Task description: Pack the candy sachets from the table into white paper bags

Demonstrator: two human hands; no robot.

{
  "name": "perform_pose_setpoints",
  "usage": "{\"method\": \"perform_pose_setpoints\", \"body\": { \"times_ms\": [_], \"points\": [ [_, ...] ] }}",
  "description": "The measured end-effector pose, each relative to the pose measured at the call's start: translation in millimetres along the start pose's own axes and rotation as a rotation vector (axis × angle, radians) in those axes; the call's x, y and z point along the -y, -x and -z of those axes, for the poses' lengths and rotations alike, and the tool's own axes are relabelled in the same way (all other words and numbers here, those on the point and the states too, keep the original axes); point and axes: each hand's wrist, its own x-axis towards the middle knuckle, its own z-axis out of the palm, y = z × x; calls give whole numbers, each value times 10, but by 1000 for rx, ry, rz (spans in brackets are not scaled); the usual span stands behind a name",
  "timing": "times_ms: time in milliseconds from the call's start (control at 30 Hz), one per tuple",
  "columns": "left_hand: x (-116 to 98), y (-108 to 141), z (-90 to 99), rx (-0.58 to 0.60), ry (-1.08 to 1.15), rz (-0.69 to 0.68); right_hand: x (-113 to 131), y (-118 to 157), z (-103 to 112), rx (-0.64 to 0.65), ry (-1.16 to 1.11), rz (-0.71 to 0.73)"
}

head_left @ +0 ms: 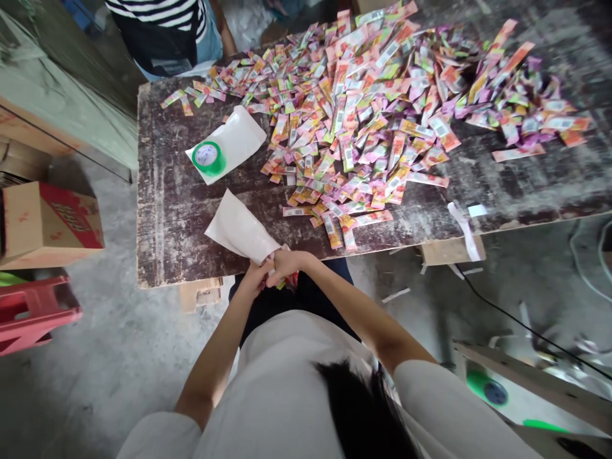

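My left hand (255, 276) and my right hand (285, 262) meet at the table's front edge, just above my lap. Both are closed around a small bunch of colourful stick packets (289, 280), mostly covered by my fingers. A white paper sheet (241, 226) runs from the tabletop to my hands, narrowing there; whether my fingers pinch it I cannot tell. Beyond it lies another white sheet (241, 137) with a roll of green tape (209, 158) on it. A wide heap of stick packets (344, 121) in pink, orange, green and purple spreads to the right.
The worn dark wooden table (165, 229) has its front edge against me. Across it is a person in a striped top (162, 19). On the left floor are a cardboard box (50, 223) and a red plastic stool (38, 312). A black cable (516, 312) crosses at right.
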Motion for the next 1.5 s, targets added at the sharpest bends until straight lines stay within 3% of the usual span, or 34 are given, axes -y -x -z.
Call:
{"method": "perform_pose_setpoints", "body": {
  "times_ms": [67, 133, 267, 400, 467, 533, 600, 667, 767, 933, 1067, 1267, 1367, 1433, 1500],
  "points": [
    [-30, 22, -45, -5, -49, -3, 21, -40, -3, 113, 20, 73],
    [-33, 22, -76, -77, -45, -40, 37, -71, -29, 95, 11, 117],
    [25, -58, -40, -285, 67, -182, 22, -27, -214, -226, -24, 117],
    [31, -189, 40, -414, 117, -154, 18, 103, -552, -662, 31, 151],
    [-5, -239, 67, -447, 72, -137, 43, 135, -664, -770, 134, 189],
    [-49, -250, 89, -464, -5, -115, 70, 131, -678, -763, 207, 182],
    [-76, -209, 114, -422, -30, -73, 76, 107, -604, -700, 205, 165],
    [-72, -122, 143, -308, 1, -14, 46, 81, -501, -671, 132, 187],
    [1, 26, 187, -162, -7, 20, -49, 42, -418, -754, -93, 224],
    [187, 110, 283, -265, -347, -54, -192, -67, -527, -827, -347, 246],
    [254, 82, 429, -211, -668, -177, -220, -164, -575, -753, -250, 285],
    [193, 83, 539, 21, -1075, -298, -205, -314, -570, -703, 54, 349],
    [42, 223, 446, 108, -1246, -293, -212, -360, -591, -681, 176, 430],
    [-159, 358, 312, 253, -1347, -272, -232, -380, -599, -663, 244, 489],
    [-432, 441, 135, 310, -1411, -326, -260, -395, -605, -645, 302, 545]
  ]
}}
